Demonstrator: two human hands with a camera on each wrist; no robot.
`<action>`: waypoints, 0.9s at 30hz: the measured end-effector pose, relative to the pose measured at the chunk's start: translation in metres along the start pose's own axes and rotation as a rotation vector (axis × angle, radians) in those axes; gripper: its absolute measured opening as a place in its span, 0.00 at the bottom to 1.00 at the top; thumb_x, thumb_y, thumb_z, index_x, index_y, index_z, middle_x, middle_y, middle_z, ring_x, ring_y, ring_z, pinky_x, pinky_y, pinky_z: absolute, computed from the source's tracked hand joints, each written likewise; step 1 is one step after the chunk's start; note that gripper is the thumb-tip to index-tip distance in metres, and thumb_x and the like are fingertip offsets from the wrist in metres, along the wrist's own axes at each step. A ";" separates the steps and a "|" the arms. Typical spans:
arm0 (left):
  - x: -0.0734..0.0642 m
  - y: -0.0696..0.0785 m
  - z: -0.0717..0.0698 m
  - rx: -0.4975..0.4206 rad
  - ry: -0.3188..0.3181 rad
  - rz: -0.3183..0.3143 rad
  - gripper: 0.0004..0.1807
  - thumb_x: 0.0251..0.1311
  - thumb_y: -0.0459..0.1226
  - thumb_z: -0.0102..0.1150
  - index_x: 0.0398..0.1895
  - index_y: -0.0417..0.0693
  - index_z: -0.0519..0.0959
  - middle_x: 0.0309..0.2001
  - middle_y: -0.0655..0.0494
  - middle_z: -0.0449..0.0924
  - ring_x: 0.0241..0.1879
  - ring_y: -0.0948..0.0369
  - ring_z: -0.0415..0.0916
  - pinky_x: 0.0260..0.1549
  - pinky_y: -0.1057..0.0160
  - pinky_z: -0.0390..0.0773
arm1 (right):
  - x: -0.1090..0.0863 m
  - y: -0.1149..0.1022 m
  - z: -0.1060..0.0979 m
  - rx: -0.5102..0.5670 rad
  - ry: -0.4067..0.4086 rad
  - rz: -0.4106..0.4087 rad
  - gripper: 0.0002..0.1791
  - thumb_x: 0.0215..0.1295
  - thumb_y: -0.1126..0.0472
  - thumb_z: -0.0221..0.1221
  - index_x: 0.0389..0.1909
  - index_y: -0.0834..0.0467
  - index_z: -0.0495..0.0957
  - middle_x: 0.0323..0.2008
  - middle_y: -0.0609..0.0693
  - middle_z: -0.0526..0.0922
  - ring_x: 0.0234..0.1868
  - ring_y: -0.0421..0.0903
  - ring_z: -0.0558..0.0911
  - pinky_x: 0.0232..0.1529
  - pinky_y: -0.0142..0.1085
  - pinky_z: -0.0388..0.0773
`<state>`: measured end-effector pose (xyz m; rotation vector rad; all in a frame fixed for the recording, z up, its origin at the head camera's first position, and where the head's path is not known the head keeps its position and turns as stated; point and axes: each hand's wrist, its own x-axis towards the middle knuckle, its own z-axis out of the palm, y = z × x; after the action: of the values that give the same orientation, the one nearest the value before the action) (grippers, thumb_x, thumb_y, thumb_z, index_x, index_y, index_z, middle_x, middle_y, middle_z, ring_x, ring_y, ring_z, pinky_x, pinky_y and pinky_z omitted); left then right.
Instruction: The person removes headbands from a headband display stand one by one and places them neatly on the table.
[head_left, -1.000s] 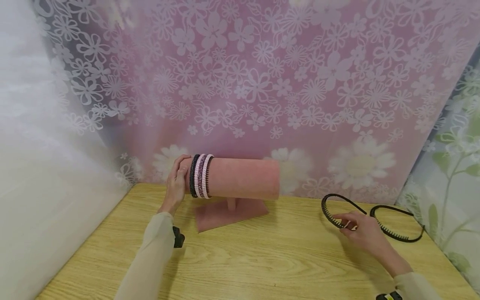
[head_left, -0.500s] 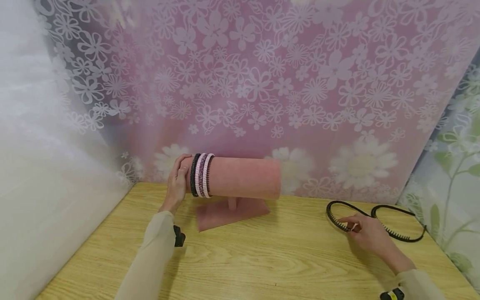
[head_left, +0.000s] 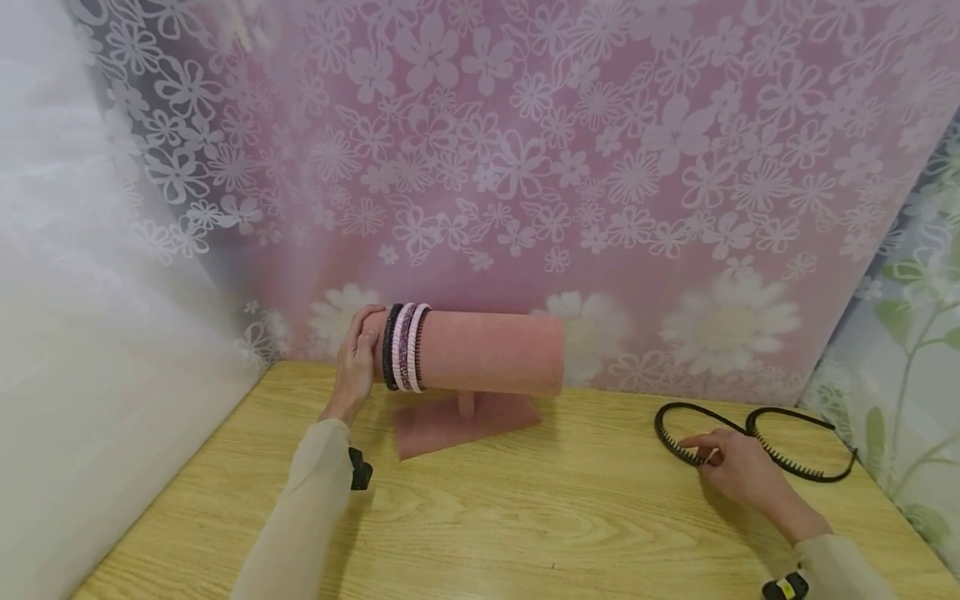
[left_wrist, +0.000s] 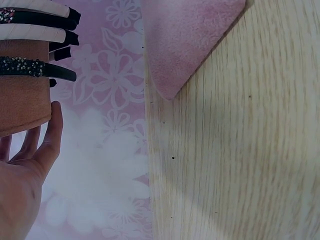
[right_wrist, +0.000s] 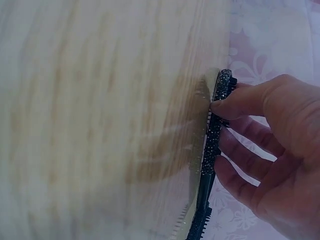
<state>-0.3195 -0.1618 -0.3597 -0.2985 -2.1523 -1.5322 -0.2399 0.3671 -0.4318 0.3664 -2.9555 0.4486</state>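
Note:
My left hand (head_left: 354,367) holds the left end of a pink padded roll on a headband stand (head_left: 491,350). Several headbands circle that end of the roll: a black beaded headband (left_wrist: 22,66), pale pink ones and a glittery one (head_left: 406,348). At the right of the table, my right hand (head_left: 738,468) pinches a black toothed headband (head_left: 663,433) between thumb and fingers. Its outer face shows dark sparkling stones in the right wrist view, where the headband (right_wrist: 212,142) stands close over the wood. A second black headband (head_left: 806,473) lies just right of that hand.
The stand's flat pink base (head_left: 442,433) rests on the wooden table (head_left: 525,517). Behind rises a pink flowered curtain (head_left: 480,167), with white sheeting (head_left: 112,333) at the left and leaf-patterned cloth (head_left: 915,375) at the right.
My right hand has lowered the black headband toward the table and moved slightly right with it. The left hand keeps its hold on the stand.

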 end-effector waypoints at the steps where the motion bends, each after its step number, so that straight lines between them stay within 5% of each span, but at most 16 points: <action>1: 0.000 0.000 0.000 0.003 0.001 0.001 0.20 0.73 0.44 0.34 0.64 0.63 0.66 0.64 0.51 0.68 0.54 0.49 0.71 0.53 0.48 0.69 | 0.000 0.000 -0.001 0.004 -0.006 0.002 0.20 0.51 0.71 0.61 0.45 0.52 0.83 0.31 0.45 0.79 0.26 0.34 0.75 0.24 0.31 0.68; 8: 0.008 -0.018 0.001 -0.029 0.001 0.013 0.20 0.73 0.46 0.33 0.64 0.68 0.66 0.63 0.55 0.69 0.54 0.50 0.71 0.53 0.49 0.68 | 0.000 -0.006 -0.009 0.091 -0.039 0.066 0.16 0.58 0.63 0.61 0.48 0.56 0.81 0.38 0.54 0.82 0.32 0.44 0.80 0.28 0.39 0.76; 15: 0.013 -0.041 0.006 0.017 0.033 0.026 0.19 0.71 0.56 0.33 0.62 0.78 0.66 0.63 0.60 0.69 0.54 0.52 0.72 0.52 0.47 0.69 | -0.002 -0.013 -0.013 0.086 0.071 0.024 0.17 0.62 0.54 0.61 0.51 0.56 0.80 0.44 0.58 0.83 0.38 0.52 0.83 0.30 0.43 0.78; 27: 0.015 -0.042 0.006 0.013 0.038 0.035 0.24 0.70 0.57 0.33 0.65 0.65 0.66 0.63 0.59 0.69 0.53 0.51 0.72 0.51 0.46 0.69 | 0.005 -0.048 -0.029 0.072 0.245 -0.062 0.23 0.62 0.47 0.60 0.56 0.54 0.77 0.45 0.58 0.84 0.41 0.56 0.83 0.34 0.47 0.79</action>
<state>-0.3522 -0.1718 -0.3886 -0.2989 -2.1157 -1.4921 -0.2301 0.3305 -0.3899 0.3802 -2.6889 0.5506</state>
